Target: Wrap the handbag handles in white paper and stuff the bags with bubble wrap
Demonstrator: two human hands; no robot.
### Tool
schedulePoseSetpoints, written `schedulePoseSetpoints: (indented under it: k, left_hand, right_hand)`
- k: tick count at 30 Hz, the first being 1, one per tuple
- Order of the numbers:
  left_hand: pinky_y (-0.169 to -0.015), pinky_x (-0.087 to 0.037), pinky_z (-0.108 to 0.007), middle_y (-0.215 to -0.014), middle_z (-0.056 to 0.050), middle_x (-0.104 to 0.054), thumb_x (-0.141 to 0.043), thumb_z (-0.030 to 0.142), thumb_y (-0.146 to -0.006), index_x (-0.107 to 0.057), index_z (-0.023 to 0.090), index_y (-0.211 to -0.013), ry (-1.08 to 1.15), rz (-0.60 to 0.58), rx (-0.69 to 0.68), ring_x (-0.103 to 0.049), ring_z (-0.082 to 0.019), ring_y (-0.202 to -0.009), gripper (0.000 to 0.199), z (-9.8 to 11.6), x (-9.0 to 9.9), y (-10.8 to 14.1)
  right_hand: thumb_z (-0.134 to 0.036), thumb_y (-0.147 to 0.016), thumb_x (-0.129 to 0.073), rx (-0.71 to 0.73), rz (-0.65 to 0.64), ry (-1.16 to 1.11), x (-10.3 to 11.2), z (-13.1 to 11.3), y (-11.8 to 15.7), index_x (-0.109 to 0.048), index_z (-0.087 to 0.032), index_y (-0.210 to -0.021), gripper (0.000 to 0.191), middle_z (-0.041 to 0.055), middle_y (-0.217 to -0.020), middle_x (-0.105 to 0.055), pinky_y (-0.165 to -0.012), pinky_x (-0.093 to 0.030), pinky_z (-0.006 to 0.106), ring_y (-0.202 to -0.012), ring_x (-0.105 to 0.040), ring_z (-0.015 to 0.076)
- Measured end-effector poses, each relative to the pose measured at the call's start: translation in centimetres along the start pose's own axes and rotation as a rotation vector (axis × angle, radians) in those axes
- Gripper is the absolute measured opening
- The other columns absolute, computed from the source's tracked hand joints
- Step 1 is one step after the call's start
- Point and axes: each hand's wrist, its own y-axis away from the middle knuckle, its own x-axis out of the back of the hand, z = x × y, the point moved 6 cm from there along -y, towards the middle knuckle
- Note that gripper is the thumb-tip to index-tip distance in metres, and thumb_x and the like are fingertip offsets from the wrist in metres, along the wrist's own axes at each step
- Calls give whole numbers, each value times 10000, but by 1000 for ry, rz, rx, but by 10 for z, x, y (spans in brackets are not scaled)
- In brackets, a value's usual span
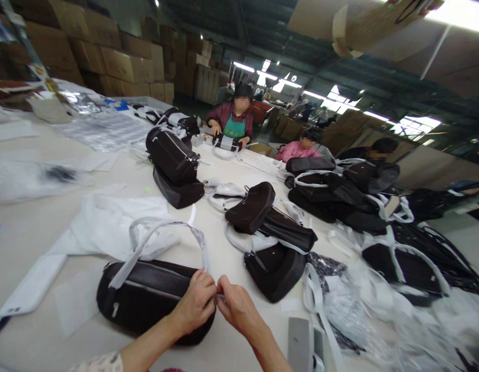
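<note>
A black handbag (154, 297) lies in front of me, its upright handle (202, 245) wrapped in pale grey material. Over the bag's right end, at the foot of that handle, my left hand (196, 299) is closed with fingers curled; what it grips is hidden. Just beside it my right hand (237, 305) is closed in a pinch on a thin pale strip (220, 296), which shows between the two hands. The hands almost touch. White wrapping sheet (111, 222) lies crumpled behind the bag.
Black bags are piled in the middle (278, 263), at back left (173, 160) and at right (340, 196). A grey device (300, 343) and clear plastic bags (351, 305) lie at right; a white device (33, 284) lies at left. Co-workers (233, 124) sit across the table.
</note>
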Motion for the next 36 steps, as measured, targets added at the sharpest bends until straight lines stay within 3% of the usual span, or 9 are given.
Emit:
schedulePoseSetpoints:
  k: [2, 4, 8, 11, 18, 23, 26, 30, 36]
  left_hand:
    - [-1101, -324, -488, -903, -42, -602, -441, 37, -800, -590, 202, -874, 31, 5, -18, -541, -214, -951, 235, -6, -5, -2]
    - [-1087, -345, -466, -923, -49, -615, -441, 42, -809, -601, 201, -890, 68, 1, -19, -544, -215, -965, 239, -12, -8, -4]
    - [-1051, -386, -425, -848, -37, -612, -455, 83, -852, -589, 198, -828, 107, -64, 9, -554, -200, -891, 179, -23, -12, -8]
    - [-1017, -411, -397, -858, -37, -627, -467, 126, -882, -600, 200, -837, 119, -111, 1, -558, -198, -878, 159, -26, -14, -11]
    - [-946, -445, -340, -838, -17, -632, -469, 112, -866, -619, 206, -869, 130, -143, -4, -562, -185, -854, 177, -34, -17, -14]
    - [-953, -439, -355, -796, -16, -604, -468, 98, -854, -576, 195, -771, 112, -127, 7, -546, -178, -819, 167, -34, -21, -11]
    - [-1021, -401, -413, -786, -19, -574, -438, 87, -867, -555, 193, -764, 89, -82, 14, -534, -182, -821, 189, -29, -22, -7]
    - [-1085, -369, -461, -791, -16, -562, -421, 95, -889, -554, 199, -798, 61, -46, -27, -544, -182, -835, 192, -22, -16, -6]
    - [-1145, -323, -503, -901, -36, -605, -413, 79, -863, -578, 199, -936, 42, -154, -135, -583, -191, -915, 216, -14, -5, -5]
  right_hand:
    - [-86, -791, -544, 12, 20, 39, 4, -3, -1, -491, -213, -996, 247, 25, -825, -700, -643, -422, 306, -762, -662, 237]
    - [-76, -807, -557, 70, 96, 127, 8, -8, 1, -522, -219, -1054, 288, 62, -1018, -705, -837, -449, 377, -932, -651, 255]
    - [-131, -966, -460, 234, 357, 354, 9, -20, 11, -583, -224, -1055, 179, 67, -1151, -688, -1153, -222, 492, -1144, -589, 237]
    - [-201, -1018, -395, 318, 451, 399, 4, -21, 15, -615, -209, -936, 234, 69, -1123, -699, -1194, -156, 516, -1144, -588, 225]
    - [-157, -1014, -397, 486, 408, 290, 6, -12, 8, -611, -203, -846, 276, 30, -976, -706, -1104, -308, 422, -862, -611, 155]
    - [-159, -977, -476, 364, 269, 76, -3, 3, 1, -584, -211, -848, 175, 25, -906, -684, -843, -435, 335, -817, -593, 177]
    - [-125, -901, -557, 239, 242, 22, -8, 7, 3, -553, -210, -826, 113, 8, -819, -655, -681, -412, 288, -721, -570, 171]
    - [-81, -821, -592, -2, 257, -55, -13, 10, 8, -544, -207, -815, 135, -4, -768, -649, -654, -385, 273, -697, -588, 168]
    - [-132, -800, -626, -243, 252, -106, -12, 9, 9, -595, -208, -830, 88, 5, -739, -696, -675, -392, 295, -699, -640, 205]
